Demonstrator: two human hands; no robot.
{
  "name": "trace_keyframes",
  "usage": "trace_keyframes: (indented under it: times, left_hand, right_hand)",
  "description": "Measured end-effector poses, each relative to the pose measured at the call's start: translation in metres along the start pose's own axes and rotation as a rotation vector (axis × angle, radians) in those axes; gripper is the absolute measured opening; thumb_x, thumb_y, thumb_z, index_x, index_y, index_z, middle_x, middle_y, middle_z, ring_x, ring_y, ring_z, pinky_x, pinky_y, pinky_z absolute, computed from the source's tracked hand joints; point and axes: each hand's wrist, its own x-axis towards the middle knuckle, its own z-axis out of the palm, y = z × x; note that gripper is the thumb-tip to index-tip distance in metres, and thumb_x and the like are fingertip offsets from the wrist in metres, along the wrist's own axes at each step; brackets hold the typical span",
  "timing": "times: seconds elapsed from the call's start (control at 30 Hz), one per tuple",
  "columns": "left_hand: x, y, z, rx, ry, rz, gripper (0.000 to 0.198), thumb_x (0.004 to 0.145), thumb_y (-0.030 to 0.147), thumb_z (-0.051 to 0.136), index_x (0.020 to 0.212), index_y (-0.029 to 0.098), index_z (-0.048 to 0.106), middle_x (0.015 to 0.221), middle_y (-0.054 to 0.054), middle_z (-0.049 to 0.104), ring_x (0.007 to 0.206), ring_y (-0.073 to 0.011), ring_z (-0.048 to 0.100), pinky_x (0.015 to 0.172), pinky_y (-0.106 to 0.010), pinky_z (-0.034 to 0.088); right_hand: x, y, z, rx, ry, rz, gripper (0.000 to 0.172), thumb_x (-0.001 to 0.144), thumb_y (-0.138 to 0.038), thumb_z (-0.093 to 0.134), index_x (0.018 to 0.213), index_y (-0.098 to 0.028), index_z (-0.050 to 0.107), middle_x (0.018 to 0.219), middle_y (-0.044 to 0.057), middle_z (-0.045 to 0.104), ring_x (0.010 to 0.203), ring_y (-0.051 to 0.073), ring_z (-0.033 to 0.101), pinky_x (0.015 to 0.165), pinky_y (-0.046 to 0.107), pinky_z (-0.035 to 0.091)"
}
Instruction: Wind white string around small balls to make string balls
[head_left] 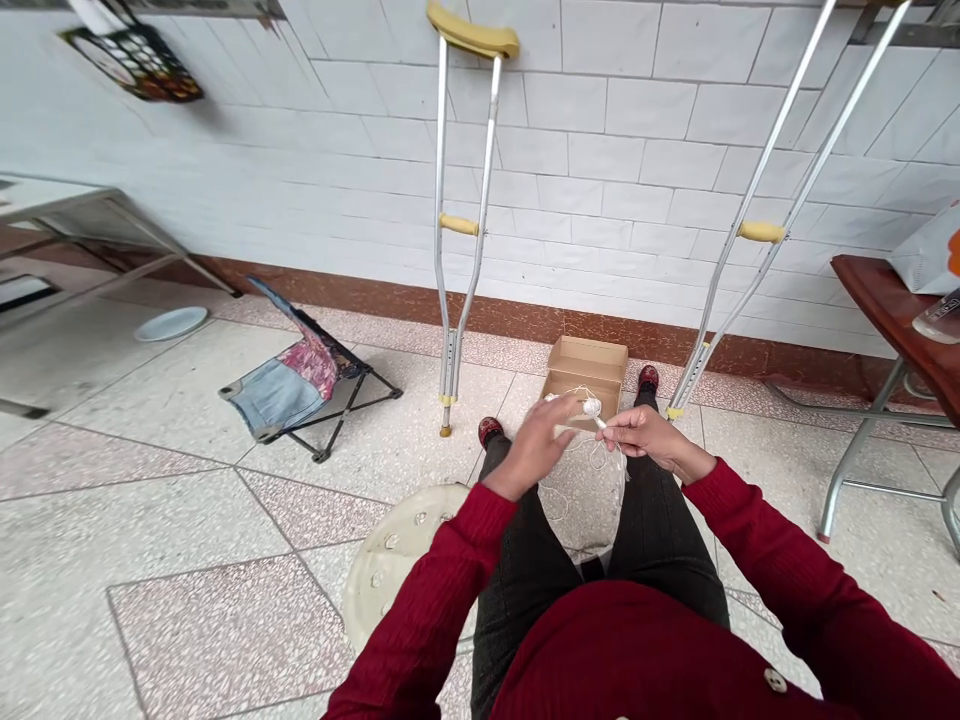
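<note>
Left hand (pixel 541 442): reaching over thread (pixel 601 424), blurring; cannot tell whether gripping
Right hand (pixel 643 436): pinching thread at fingertips
Ball (pixel 592 407): showing wound, over box (pixel 589 358); whether resting inside, cannot tell
Loops (pixel 598 457): hanging loose below hands, seemingly awaiting winding
Box: standing open between shoes (pixel 491 430)
Crutches (pixel 459 225): flanking box, leaning wallward
Floor (pixel 420 455): stretching leftward to chair (pixel 281 398)
Table (pixel 870 285): bounding right side, well apart
</note>
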Motion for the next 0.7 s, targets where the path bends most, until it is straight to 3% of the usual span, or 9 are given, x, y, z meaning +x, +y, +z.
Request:
trace_keyframes:
  times: [0.1, 0.2, 0.4, 0.57, 0.7]
  left_hand:
    - [0.002, 0.021, 0.012, -0.077, -0.063, 0.123, 0.022, 0.094, 0.024, 0.051, 0.112, 0.025, 0.064, 0.115, -0.002, 0.067, 0.111, -0.0184, 0.058, 0.108, -0.039, 0.029]
    - [0.01, 0.02, 0.007, -0.052, -0.048, 0.118, 0.02, 0.095, 0.022, 0.049, 0.093, 0.023, 0.069, 0.1, 0.0, 0.071, 0.1, -0.0164, 0.062, 0.109, -0.04, 0.027]
    - [0.02, -0.001, -0.009, 0.116, -0.002, -0.002, 0.024, 0.091, 0.016, 0.047, 0.095, 0.022, 0.07, 0.097, -0.003, 0.071, 0.1, -0.02, 0.061, 0.109, -0.043, 0.025]
    - [0.018, -0.007, -0.007, 0.205, -0.01, -0.057, 0.026, 0.09, 0.016, 0.045, 0.093, 0.021, 0.071, 0.092, -0.005, 0.072, 0.089, -0.0208, 0.063, 0.106, -0.043, 0.029]
    - [0.016, -0.006, -0.008, 0.241, 0.008, -0.067, 0.028, 0.09, 0.016, 0.044, 0.09, 0.021, 0.071, 0.088, -0.005, 0.071, 0.086, -0.0213, 0.063, 0.105, -0.043, 0.029]
  right_hand:
    - [0.003, -0.002, 0.004, -0.006, 0.001, -0.012, 0.035, 0.072, -0.045, 0.074, 0.085, -0.013, 0.075, 0.064, 0.002, 0.064, 0.041, 0.003, 0.037, 0.039, 0.02, 0.018]
    - [0.0, 0.0, 0.005, -0.009, 0.001, 0.02, 0.034, 0.07, -0.044, 0.075, 0.084, -0.013, 0.074, 0.064, 0.002, 0.065, 0.041, 0.003, 0.037, 0.038, 0.02, 0.016]
    - [-0.009, 0.01, -0.001, 0.051, -0.021, 0.067, 0.033, 0.072, -0.042, 0.075, 0.086, -0.012, 0.074, 0.065, 0.002, 0.064, 0.04, 0.002, 0.035, 0.038, 0.021, 0.012]
    - [-0.009, 0.011, 0.0, 0.035, -0.054, 0.079, 0.035, 0.072, -0.043, 0.074, 0.087, -0.012, 0.073, 0.065, 0.001, 0.061, 0.042, 0.003, 0.035, 0.04, 0.021, 0.014]
    - [-0.008, 0.007, 0.006, -0.053, -0.052, 0.053, 0.038, 0.076, -0.047, 0.07, 0.088, -0.012, 0.074, 0.059, -0.004, 0.05, 0.047, 0.004, 0.035, 0.044, 0.021, 0.021]
